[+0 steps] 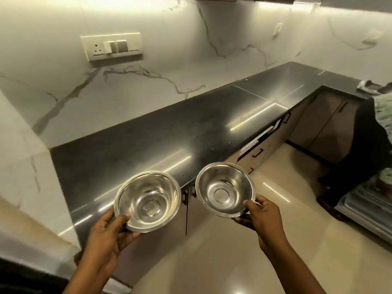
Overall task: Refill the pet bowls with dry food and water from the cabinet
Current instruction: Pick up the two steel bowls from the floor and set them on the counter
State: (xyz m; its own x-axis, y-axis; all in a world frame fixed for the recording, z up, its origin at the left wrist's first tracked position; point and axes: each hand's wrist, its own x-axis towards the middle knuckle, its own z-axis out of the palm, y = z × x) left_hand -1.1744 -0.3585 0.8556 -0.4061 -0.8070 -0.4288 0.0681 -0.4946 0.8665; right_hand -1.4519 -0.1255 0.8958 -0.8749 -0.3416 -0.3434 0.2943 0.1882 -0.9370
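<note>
The fingers (124, 218) of the left hand (106, 236) are closed on the near rim of a steel bowl (148, 200), thumb over the lip and the rest curled beneath it. The right hand (262, 217) pinches the near edge of a second steel bowl (224, 188) the same way, thumb on top, other fingers under. Both bowls are shiny inside and hold nothing; they sit side by side in the air, close but apart, the left one over the front edge of the tabletop (169, 132), the right one out past that edge over the cabinet fronts (254, 153) and the pale glossy floor (212, 251). The tabletop is dark polished stone, running away and turning a corner at the far right, with streaks of light from strips under the upper cabinets. Behind it rises a white marble-look wall (148, 81) with grey veins, carrying a switch and socket plate (111, 46). At the right edge another person (379, 115) in a patterned top stands by the far tabletop, near a white cloth (364, 85).
</note>
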